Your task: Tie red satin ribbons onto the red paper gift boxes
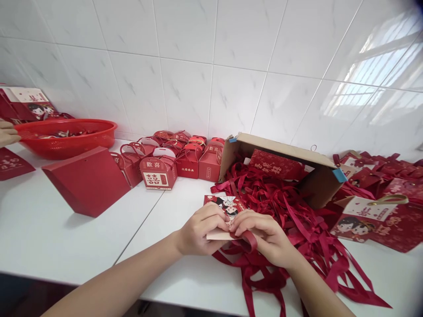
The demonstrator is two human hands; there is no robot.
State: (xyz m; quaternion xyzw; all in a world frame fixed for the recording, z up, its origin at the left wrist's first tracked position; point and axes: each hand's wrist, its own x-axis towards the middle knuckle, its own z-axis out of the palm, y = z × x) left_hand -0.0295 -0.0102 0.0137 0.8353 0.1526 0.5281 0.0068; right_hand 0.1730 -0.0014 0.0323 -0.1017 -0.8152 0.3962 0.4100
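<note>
Just in front of me, both hands are closed on a red gift box (pixel 215 200) printed with a cartoon couple; its pale edge faces me. My left hand (pixel 206 226) grips its left side, fingers curled over the edge. My right hand (pixel 264 233) pinches a dark red ribbon (pixel 250 243) against the same edge, and a loop of it hangs below the fingers. The ribbon's end is hidden between the fingertips. A tangled heap of red ribbons (pixel 264 193) spills past my right hand from a cardboard box (pixel 280 147) lying on its side.
Several finished red boxes (pixel 158 171) stand along the tiled wall. A large red gift box (pixel 89 180) leans at the left, near a red basin (pixel 69 141) and another person's hand (pixel 7 133). More printed boxes (pixel 396 224) crowd the white table's (pixel 109 240) right side.
</note>
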